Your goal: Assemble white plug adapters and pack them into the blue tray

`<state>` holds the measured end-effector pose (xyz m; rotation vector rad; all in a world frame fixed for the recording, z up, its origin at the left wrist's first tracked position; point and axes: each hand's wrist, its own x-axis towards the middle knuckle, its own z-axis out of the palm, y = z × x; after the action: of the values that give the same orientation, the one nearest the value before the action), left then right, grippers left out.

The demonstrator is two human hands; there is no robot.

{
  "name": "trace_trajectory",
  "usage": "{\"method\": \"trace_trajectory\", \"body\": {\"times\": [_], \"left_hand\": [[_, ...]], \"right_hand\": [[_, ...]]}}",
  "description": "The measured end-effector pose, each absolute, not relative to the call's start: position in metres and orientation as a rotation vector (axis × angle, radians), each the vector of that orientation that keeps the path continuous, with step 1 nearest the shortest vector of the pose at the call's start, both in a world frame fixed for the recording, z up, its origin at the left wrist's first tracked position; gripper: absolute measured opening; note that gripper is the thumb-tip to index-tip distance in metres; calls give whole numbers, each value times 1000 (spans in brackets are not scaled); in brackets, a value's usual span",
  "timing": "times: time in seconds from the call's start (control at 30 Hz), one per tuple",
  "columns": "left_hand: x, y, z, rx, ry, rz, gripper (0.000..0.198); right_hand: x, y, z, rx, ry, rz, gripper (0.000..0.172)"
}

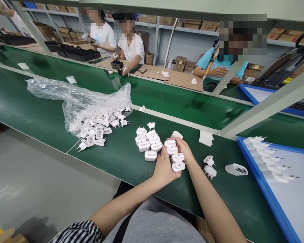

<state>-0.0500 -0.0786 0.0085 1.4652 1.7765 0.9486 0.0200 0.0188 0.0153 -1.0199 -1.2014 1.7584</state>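
Note:
Between my two hands, a column of several white plug chargers stands on the green bench with the pins up. My left hand lies along the column's left side, its thumb at the near end. My right hand curves round the far end and right side. Both press against the chargers; some fingertips are hidden. Just left stands a group of similar white chargers, with a loose plug head behind it. A white charger housing lies beyond my right fingers.
Left, a clear plastic bag spills white plug heads. Right are an open charger housing, loose charger parts, white paper and a blue-rimmed tray holding chargers. A slanted metal post rises there. Co-workers sit across the bench.

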Motion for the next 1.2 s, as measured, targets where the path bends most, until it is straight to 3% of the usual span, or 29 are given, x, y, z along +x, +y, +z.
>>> {"method": "trace_trajectory", "body": {"times": [0.23,0.43,0.63,0.8,1.03,1.2], "left_hand": [[-44,-83,5,1666,1860,672,91],[-55,-122,5,1748,1916,631,88],[-74,-148,1,1721,1948,672,90],[-72,-127,6,1552,1961,733,90],[-69,-113,7,1342,1940,925,115],[-70,-105,6,1415,1989,995,112]], "right_hand": [[16,9,25,-1084,-1180,1733,21],[7,-24,20,-1052,-1111,1750,11],[-9,-48,14,-1119,-1250,1588,14],[-9,-15,7,-1158,-1195,1311,15],[-45,47,12,-922,-1220,1830,28],[-71,52,19,-887,-1319,1939,23]]}}
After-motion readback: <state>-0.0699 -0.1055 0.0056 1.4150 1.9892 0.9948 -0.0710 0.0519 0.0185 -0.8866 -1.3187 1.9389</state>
